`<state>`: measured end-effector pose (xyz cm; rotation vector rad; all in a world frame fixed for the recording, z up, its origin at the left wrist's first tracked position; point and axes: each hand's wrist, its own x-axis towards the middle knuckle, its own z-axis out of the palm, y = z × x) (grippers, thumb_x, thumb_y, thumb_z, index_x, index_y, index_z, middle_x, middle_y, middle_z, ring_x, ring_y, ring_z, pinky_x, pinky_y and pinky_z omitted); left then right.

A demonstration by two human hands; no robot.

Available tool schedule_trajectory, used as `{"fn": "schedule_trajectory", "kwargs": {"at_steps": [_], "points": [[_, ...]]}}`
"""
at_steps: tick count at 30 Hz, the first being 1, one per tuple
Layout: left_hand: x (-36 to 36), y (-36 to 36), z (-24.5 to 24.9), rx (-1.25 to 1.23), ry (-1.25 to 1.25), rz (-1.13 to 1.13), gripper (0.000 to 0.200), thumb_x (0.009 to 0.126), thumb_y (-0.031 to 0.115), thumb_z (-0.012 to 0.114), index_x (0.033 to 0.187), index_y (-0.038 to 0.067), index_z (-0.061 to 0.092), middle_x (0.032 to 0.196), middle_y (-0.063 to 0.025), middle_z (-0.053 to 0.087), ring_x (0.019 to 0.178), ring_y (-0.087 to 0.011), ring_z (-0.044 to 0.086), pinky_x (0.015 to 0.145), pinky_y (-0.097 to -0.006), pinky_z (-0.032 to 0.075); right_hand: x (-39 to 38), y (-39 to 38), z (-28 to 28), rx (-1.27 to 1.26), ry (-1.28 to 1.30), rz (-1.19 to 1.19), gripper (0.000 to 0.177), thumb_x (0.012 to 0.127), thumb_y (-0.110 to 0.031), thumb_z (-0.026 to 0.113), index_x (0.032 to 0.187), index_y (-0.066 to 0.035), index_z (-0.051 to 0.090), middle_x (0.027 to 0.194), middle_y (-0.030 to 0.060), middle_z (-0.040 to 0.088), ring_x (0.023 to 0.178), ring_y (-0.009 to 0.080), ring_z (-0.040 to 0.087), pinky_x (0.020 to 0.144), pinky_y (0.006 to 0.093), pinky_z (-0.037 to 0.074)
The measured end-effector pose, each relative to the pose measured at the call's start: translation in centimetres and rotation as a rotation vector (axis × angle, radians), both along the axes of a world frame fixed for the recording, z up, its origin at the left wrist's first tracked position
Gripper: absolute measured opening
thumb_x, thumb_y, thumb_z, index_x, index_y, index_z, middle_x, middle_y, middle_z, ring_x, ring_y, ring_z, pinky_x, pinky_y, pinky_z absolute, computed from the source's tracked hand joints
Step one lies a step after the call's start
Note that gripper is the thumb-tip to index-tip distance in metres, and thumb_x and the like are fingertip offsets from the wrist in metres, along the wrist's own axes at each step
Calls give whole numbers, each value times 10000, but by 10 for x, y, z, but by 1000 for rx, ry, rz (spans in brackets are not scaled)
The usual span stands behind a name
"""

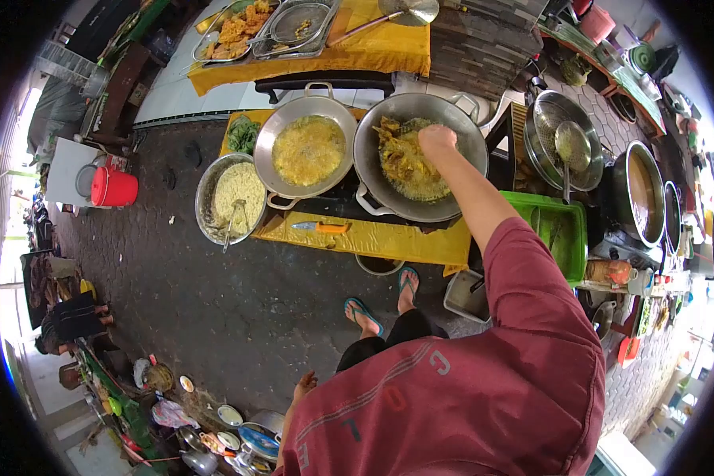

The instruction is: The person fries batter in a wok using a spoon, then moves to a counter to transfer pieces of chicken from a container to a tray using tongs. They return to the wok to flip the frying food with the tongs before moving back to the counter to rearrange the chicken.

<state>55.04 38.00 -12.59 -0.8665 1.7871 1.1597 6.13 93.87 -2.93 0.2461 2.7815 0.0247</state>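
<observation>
My right hand (438, 141) is closed over the right side of a large wok (466, 151). Whatever its fingers grip, if anything, is hidden. Browned fried pieces (401, 152) lie in bubbling yellow oil in this wok, just left of the hand. A second wok (335, 176), with foaming oil, stands beside it on the left. Further left, a metal bowl (205, 208) holds pale batter with a ladle (234, 220) in it. My left hand (305, 385) hangs low at my side, fingers loosely apart, apparently holding nothing.
An orange-handled knife (321, 228) lies on the yellow cloth (420, 244) at the front edge. Right of the woks stand a green basin (559, 238), a strainer (573, 147) and a large pot (641, 194). Trays of fried food (242, 32) sit behind. A red bucket (115, 187) stands left.
</observation>
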Motion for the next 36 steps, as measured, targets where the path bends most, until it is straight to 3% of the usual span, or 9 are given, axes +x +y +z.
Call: {"fn": "schedule_trajectory", "kwargs": {"at_steps": [7, 17, 24, 27, 29, 30, 31, 34, 36], "points": [[-20, 20, 28, 23, 12, 61, 433, 867, 90, 461, 1297, 79, 409, 1153, -98, 544, 888, -141, 538, 782, -270, 439, 14, 9, -10, -42, -46, -3, 213, 786, -118, 503, 898, -84, 681, 968, 125, 642, 932, 272, 613, 725, 396, 512], [-6, -26, -52, 145, 87, -71, 443, 871, 94, 449, 1310, 85, 386, 1191, -126, 517, 1016, -182, 524, 854, -293, 421, 72, 65, 36, 171, -59, 205, 219, 763, -100, 510, 914, -84, 667, 986, 101, 637, 911, 276, 615, 706, 406, 506], [-50, 17, 9, 72, 38, -24, 438, 873, 96, 440, 1307, 80, 386, 1188, -129, 518, 989, -183, 541, 818, -292, 441, 103, 98, 11, -51, -59, -428, 254, 776, -124, 527, 995, -63, 639, 1065, 155, 603, 994, 302, 583, 776, 408, 497], [-37, 9, 1, 91, 67, 1, 428, 872, 101, 442, 1297, 77, 398, 1177, -112, 528, 945, -172, 552, 784, -284, 452, 100, 151, -98, -156, -68, -574, 246, 775, -141, 527, 977, -72, 651, 1082, 151, 596, 984, 300, 586, 785, 398, 489], [-33, 6, 1, 132, 110, 50, 423, 871, 103, 446, 1291, 76, 407, 1174, -100, 532, 926, -166, 557, 770, -280, 456, 72, 186, -211, 7, -277, -263, 211, 784, -141, 523, 914, -83, 678, 1108, 119, 593, 982, 279, 592, 781, 361, 492], [-31, 6, 10, 52, 64, -57, 429, 869, 108, 457, 1293, 75, 402, 1167, -99, 534, 932, -169, 554, 778, -281, 453, 60, 168, -195, 207, -577, 223, 277, 801, -102, 505, 1053, -87, 620, 1130, 115, 583, 975, 291, 592, 754, 396, 501], [-30, 6, 16, -30, 15, -163, 436, 867, 112, 468, 1295, 75, 396, 1160, -99, 536, 939, -172, 551, 786, -282, 449, 57, 168, -198, 196, -578, 234, 277, 801, -102, 505, 1053, -87, 620, 1130, 115, 583, 975, 291, 592, 754, 396, 501], [19, -23, -20, 62, 46, -100, 448, 863, 129, 499, 1294, 74, 394, 1159, -113, 535, 976, -182, 545, 821, -295, 443, 51, 158, -194, -208, -517, 90, 392, 895, -146, 436, 1287, -141, 438, 1023, 53, 615, 589, 203, 549, 549, 344, 404], [52, -37, -48, 109, 89, -51, 454, 861, 141, 514, 1293, 68, 394, 1153, -124, 536, 996, -192, 540, 839, -304, 439, 55, 132, -141, -805, -410, -591, 411, 896, -157, 446, 1303, -165, 387, 702, 21, 481, 477, 170, 403, 478, 326, 325]]}}
